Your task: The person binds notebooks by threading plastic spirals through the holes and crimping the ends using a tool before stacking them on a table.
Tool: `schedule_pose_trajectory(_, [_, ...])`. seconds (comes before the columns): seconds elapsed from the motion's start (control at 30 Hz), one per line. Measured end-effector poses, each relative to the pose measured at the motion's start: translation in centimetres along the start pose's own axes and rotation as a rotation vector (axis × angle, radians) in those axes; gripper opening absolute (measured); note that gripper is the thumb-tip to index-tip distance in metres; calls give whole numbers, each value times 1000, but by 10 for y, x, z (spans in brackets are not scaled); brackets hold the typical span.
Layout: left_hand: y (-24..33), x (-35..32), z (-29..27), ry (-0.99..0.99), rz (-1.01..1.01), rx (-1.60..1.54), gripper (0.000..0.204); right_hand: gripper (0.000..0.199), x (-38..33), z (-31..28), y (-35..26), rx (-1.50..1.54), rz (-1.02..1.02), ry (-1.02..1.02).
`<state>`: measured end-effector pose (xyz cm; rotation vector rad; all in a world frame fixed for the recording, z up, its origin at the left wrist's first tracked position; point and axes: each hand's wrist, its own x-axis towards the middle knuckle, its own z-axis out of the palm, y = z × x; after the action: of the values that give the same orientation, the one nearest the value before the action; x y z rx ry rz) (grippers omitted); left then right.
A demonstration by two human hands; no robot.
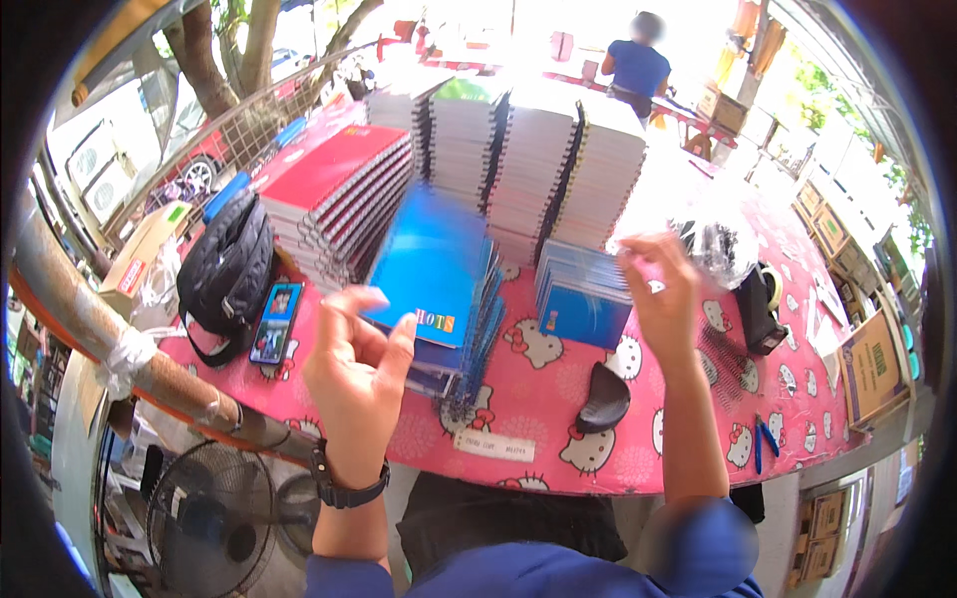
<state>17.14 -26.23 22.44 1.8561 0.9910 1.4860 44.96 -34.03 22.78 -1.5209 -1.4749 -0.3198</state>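
Observation:
A blue notebook (427, 264), its far end blurred, lies over a stack of blue spiral-bound notebooks (482, 334) in the middle of the table. My left hand (357, 354) is at that notebook's near left corner. Its thumb and fingers are apart, with no grip on the cover. Higher and to the right, my right hand (663, 284) is raised with bent fingers, slightly blurred. Nothing shows in it. Just left of it sits a smaller stack of blue covers (586, 311) with a glossy, clear edge.
Tall stacks of spiral-bound pages (518, 159) stand behind, beside red notebooks (334, 179). A black bag (231, 264) and phone (274, 324) are left. A black curved object (603, 397), tape dispenser (763, 309) and blue pliers (766, 444) are right. Another person (638, 68) stands far off.

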Motion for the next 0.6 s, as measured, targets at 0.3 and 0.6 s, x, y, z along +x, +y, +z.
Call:
schedule_pose_trajectory(0.3, [2,-14,-3,144,273,-109,18,21,-47,49,121,-491,-28,-237])
schedule_pose_trajectory(0.6, [17,-90,65,-361,709,-204,31,15,-51,-10,2,52,-21,-354])
